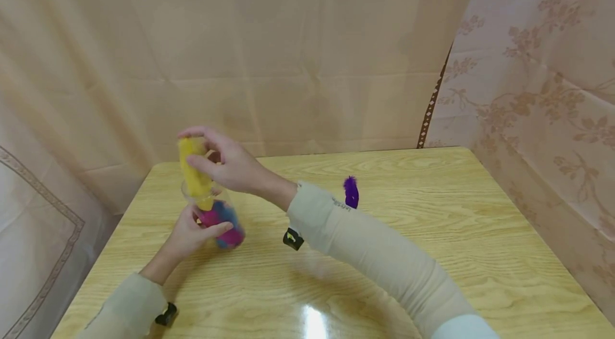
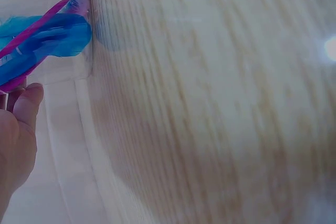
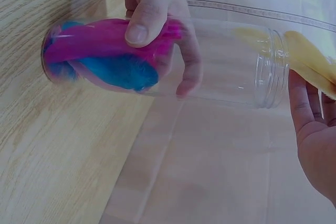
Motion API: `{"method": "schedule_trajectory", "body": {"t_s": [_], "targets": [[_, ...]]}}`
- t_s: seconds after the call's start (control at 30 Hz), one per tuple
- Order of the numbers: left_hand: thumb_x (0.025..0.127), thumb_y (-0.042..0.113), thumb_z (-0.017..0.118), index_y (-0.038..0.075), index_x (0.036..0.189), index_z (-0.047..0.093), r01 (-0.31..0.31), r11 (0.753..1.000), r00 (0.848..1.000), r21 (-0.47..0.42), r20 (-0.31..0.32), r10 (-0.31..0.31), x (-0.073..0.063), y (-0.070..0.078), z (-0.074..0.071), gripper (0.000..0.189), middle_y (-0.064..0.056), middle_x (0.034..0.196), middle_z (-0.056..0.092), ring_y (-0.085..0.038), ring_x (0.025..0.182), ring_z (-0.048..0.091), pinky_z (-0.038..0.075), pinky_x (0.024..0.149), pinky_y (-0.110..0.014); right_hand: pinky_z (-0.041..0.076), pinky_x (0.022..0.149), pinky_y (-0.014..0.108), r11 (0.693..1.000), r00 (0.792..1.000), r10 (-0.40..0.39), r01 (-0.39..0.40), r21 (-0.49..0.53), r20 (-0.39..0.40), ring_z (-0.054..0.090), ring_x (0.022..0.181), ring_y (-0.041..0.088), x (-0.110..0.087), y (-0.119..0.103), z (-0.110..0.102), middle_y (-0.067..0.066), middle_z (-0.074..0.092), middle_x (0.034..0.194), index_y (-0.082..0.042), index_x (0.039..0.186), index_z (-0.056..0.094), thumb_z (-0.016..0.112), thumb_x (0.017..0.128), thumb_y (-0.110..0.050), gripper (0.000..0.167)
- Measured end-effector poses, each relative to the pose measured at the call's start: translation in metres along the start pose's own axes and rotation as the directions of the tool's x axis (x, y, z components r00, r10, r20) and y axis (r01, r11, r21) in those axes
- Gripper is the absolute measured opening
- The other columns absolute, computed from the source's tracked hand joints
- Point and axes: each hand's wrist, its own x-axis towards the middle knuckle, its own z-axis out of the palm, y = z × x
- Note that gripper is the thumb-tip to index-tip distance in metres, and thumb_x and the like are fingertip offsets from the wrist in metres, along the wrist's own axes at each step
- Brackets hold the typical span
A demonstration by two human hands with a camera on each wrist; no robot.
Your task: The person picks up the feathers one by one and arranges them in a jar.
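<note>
My left hand (image 1: 186,233) grips a clear threaded-neck jar (image 3: 220,90) around its side, thumb across the front. The jar leans slightly, its mouth up and to the left in the head view. Pink feathers (image 3: 89,45) and blue feathers (image 3: 123,72) lie bunched in its lower part. Above the mouth, my right hand (image 1: 233,165) pinches a yellow feather (image 1: 194,168) between thumb and fingers. The feather's lower tip reaches through the jar's neck, as the right wrist view shows. In the left wrist view the blue feathers (image 2: 63,35) show through the jar wall beside my fingertips.
A purple feather (image 1: 352,192) lies on the wooden table (image 1: 480,253), just beyond my right forearm. Beige curtains (image 1: 307,61) hang behind the table, and a flowered cloth (image 1: 543,61) hangs on the right. Light glares off the table's near edge.
</note>
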Motion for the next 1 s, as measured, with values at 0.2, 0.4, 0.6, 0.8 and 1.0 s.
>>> {"method": "schedule_trajectory", "body": {"t_s": [0.2, 0.4, 0.6, 0.8, 1.0], "targets": [[0.089, 0.006, 0.078, 0.008, 0.144, 0.042, 0.020, 1.000, 1.000, 0.013, 0.007, -0.020, -0.0010, -0.0005, -0.0014, 0.065, -0.012, 0.126, 0.064, -0.012, 0.113, 0.062, 0.051, 0.092, -0.024, 0.057, 0.073, 0.026, 1.000, 1.000, 0.007, -0.007, -0.030, 0.005, 0.065, 0.081, 0.015, 0.0003, -0.0003, 0.0016, 0.006, 0.060, 0.109, -0.008, 0.133, 0.057, 0.059, 0.103, -0.011, 0.030], [0.090, 0.006, 0.078, 0.005, 0.144, 0.040, 0.011, 1.000, 1.000, 0.021, 0.014, -0.011, -0.0005, -0.0015, -0.0018, 0.066, -0.013, 0.127, 0.063, -0.012, 0.113, 0.061, 0.050, 0.093, -0.023, 0.057, 0.072, 0.026, 0.999, 1.000, 0.007, -0.007, -0.033, 0.000, 0.066, 0.077, 0.014, -0.0010, 0.0012, 0.0020, 0.001, 0.063, 0.100, -0.007, 0.127, 0.061, 0.061, 0.102, -0.012, 0.025], [0.090, 0.006, 0.077, 0.004, 0.143, 0.040, 0.014, 1.000, 1.000, -0.003, 0.024, -0.014, 0.0002, -0.0019, -0.0016, 0.065, -0.012, 0.127, 0.063, -0.012, 0.114, 0.061, 0.050, 0.093, -0.023, 0.057, 0.071, 0.025, 0.999, 1.000, 0.018, -0.018, -0.040, 0.001, 0.066, 0.076, 0.013, -0.0013, 0.0014, 0.0029, 0.000, 0.064, 0.098, -0.009, 0.126, 0.062, 0.062, 0.102, -0.013, 0.024], [0.090, 0.004, 0.077, 0.004, 0.141, 0.043, 0.001, 1.000, 1.000, -0.006, 0.027, 0.000, 0.0006, -0.0016, -0.0008, 0.062, -0.011, 0.126, 0.064, -0.014, 0.113, 0.061, 0.050, 0.093, -0.023, 0.057, 0.071, 0.025, 0.999, 0.999, 0.034, -0.034, -0.032, 0.003, 0.066, 0.076, 0.013, -0.0017, 0.0019, 0.0039, -0.001, 0.066, 0.097, -0.008, 0.124, 0.064, 0.061, 0.103, -0.016, 0.022], [0.090, 0.007, 0.077, 0.004, 0.142, 0.042, 0.012, 1.000, 1.000, 0.025, 0.021, -0.012, 0.0000, -0.0026, -0.0016, 0.062, -0.010, 0.126, 0.064, -0.013, 0.113, 0.060, 0.049, 0.093, -0.023, 0.056, 0.071, 0.024, 0.997, 0.998, 0.064, -0.064, -0.039, -0.002, 0.067, 0.076, 0.011, -0.0022, 0.0002, 0.0052, -0.002, 0.068, 0.097, -0.009, 0.120, 0.068, 0.062, 0.103, -0.018, 0.021]]}}
